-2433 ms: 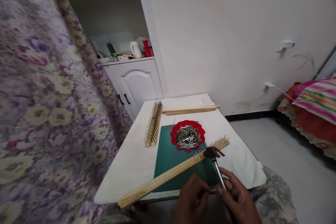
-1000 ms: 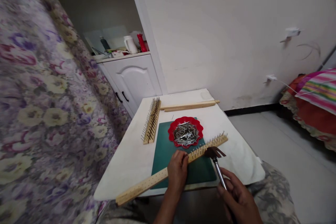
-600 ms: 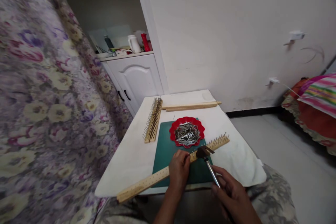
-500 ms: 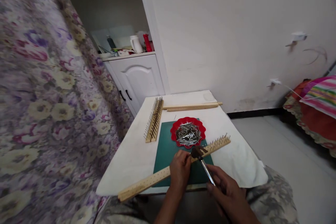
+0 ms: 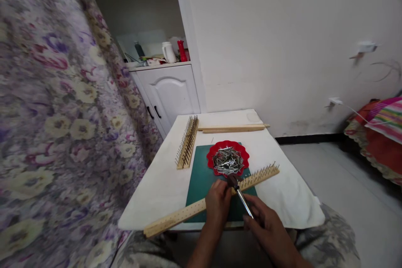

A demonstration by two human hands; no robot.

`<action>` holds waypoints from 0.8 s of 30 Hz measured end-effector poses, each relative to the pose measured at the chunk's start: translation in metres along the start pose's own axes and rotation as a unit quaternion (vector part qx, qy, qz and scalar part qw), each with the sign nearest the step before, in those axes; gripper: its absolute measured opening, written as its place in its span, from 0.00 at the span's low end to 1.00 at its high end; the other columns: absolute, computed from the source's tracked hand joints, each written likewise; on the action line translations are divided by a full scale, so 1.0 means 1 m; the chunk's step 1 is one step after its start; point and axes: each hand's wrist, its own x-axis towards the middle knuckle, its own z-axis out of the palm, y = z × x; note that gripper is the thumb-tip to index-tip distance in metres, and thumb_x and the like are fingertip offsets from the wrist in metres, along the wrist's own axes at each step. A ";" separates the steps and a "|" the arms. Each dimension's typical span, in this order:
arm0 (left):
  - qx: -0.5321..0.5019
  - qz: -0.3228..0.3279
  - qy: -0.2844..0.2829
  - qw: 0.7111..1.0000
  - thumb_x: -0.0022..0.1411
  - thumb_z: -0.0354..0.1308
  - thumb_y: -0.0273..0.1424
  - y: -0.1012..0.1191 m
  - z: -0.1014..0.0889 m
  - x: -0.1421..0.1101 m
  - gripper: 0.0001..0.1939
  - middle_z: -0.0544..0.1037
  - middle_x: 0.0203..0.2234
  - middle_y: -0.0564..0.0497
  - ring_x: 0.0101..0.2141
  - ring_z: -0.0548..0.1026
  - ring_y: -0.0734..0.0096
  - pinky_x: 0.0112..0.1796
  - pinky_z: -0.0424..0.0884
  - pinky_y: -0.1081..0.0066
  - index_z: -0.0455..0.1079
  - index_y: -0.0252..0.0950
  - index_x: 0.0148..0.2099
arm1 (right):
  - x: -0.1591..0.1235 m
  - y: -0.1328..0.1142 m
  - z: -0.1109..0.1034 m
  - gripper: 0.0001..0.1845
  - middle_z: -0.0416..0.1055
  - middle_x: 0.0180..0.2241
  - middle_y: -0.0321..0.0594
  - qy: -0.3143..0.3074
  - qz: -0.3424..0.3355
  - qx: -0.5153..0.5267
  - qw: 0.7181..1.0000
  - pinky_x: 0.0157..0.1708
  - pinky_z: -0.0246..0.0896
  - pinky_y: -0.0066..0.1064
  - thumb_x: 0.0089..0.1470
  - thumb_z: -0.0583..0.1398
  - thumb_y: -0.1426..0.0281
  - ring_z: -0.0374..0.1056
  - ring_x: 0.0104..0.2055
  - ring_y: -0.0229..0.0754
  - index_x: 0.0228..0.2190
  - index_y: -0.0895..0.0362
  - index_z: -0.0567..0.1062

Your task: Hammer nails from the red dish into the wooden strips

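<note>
My right hand (image 5: pixel 266 226) is closed round the handle of a hammer (image 5: pixel 242 199). The hammer's dark head is right at the fingertips of my left hand (image 5: pixel 217 201). Those fingers are pinched on a nail, mostly hidden by the fingers and the hammer head, over a wooden strip (image 5: pixel 176 220). The strip lies slantwise across a green mat (image 5: pixel 197 171). Rows of small holes mark its left part, and several nails (image 5: pixel 264 171) stand up from its right part. Just beyond my hands, a red scalloped bowl (image 5: pixel 210 157) holds a heap of loose nails (image 5: pixel 228 160).
Strips full of upright nails (image 5: pixel 187 142) lie at the table's left. Bare wooden strips (image 5: pixel 232 128) lie along the back of the white-covered table (image 5: pixel 157 192). A floral curtain (image 5: pixel 72 134) hangs at left, and a white cabinet (image 5: pixel 172 88) stands behind.
The hammer head has come down a little and to the left, close over my left fingertips. My left hand keeps its place on the strip. The whole view has shifted slightly.
</note>
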 end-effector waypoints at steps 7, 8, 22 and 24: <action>0.005 0.012 0.003 1.000 0.58 0.49 0.24 -0.001 0.000 0.000 0.07 0.71 0.28 0.50 0.33 0.69 0.68 0.32 0.60 0.72 0.65 0.36 0.28 | 0.002 0.007 0.001 0.20 0.75 0.27 0.36 0.019 -0.010 -0.017 1.000 0.29 0.65 0.32 0.52 0.58 0.69 0.69 0.28 0.44 0.48 0.53 0.71; 0.006 0.012 0.003 1.000 0.58 0.49 0.24 -0.001 0.000 0.000 0.07 0.71 0.28 0.50 0.33 0.69 0.67 0.32 0.60 0.72 0.66 0.36 0.29 | 0.003 0.007 0.001 0.20 0.75 0.27 0.36 0.019 -0.012 -0.017 1.000 0.30 0.65 0.32 0.52 0.58 0.69 0.69 0.28 0.44 0.48 0.53 0.71; -0.069 0.014 -0.018 0.997 0.59 0.51 0.27 -0.004 -0.021 0.007 0.07 0.72 0.30 0.50 0.31 0.71 0.69 0.33 0.65 0.72 0.70 0.37 0.36 | -0.021 0.036 -0.008 0.23 0.81 0.32 0.42 0.091 0.007 0.124 0.988 0.30 0.68 0.30 0.49 0.62 0.57 0.74 0.28 0.44 0.46 0.51 0.72; -0.051 0.022 -0.006 0.998 0.61 0.49 0.27 -0.004 -0.031 0.017 0.09 0.73 0.31 0.50 0.32 0.71 0.69 0.34 0.65 0.71 0.70 0.37 0.36 | -0.024 0.041 -0.009 0.24 0.81 0.35 0.43 0.101 0.020 0.152 0.983 0.29 0.68 0.29 0.48 0.62 0.56 0.74 0.28 0.44 0.46 0.51 0.71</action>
